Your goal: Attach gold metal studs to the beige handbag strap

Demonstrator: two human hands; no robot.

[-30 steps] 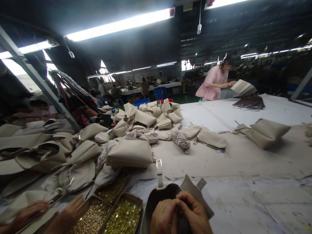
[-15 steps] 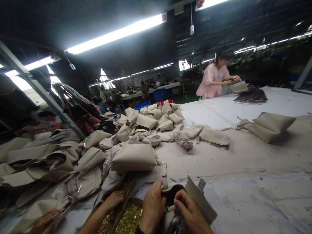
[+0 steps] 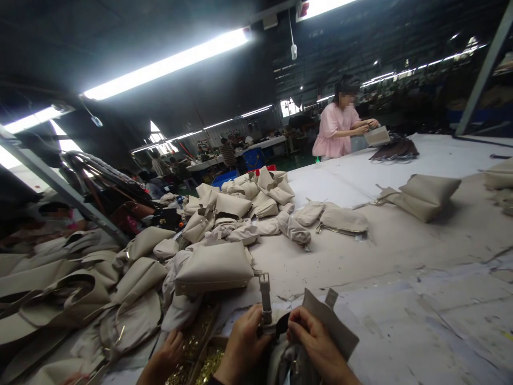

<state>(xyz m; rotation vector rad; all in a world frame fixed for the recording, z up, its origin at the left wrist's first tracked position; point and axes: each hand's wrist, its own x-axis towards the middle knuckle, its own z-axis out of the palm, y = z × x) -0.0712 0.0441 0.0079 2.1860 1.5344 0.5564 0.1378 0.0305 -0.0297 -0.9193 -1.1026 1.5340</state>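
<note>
At the bottom centre I hold a grey-beige bag (image 3: 334, 323) with its flap lifted toward the right. My left hand (image 3: 245, 339) is closed on the left edge of its opening, beside a short strap (image 3: 265, 299) that stands up with a metal buckle at its tip. My right hand (image 3: 315, 339) pinches the opening's other side, thumb against fingers, near the dark inner edge. The bag's lower part, with a zip and grey lining, runs out of the picture. What lies between my right fingertips is too small to make out.
Left of my hands, trays of gold metal fittings (image 3: 210, 363) adjoin another person's hand (image 3: 170, 347). A finished-looking beige bag (image 3: 216, 267) lies just beyond, with heaped bags (image 3: 236, 206) behind. Across the table, a person in pink (image 3: 339, 128) handles a panel. One bag (image 3: 427, 195) lies right.
The view has turned slightly right. The buckle strap now faces me more squarely. The other person's hand has drawn back from the fittings tray toward the lower left. Both my hands keep their grip.
</note>
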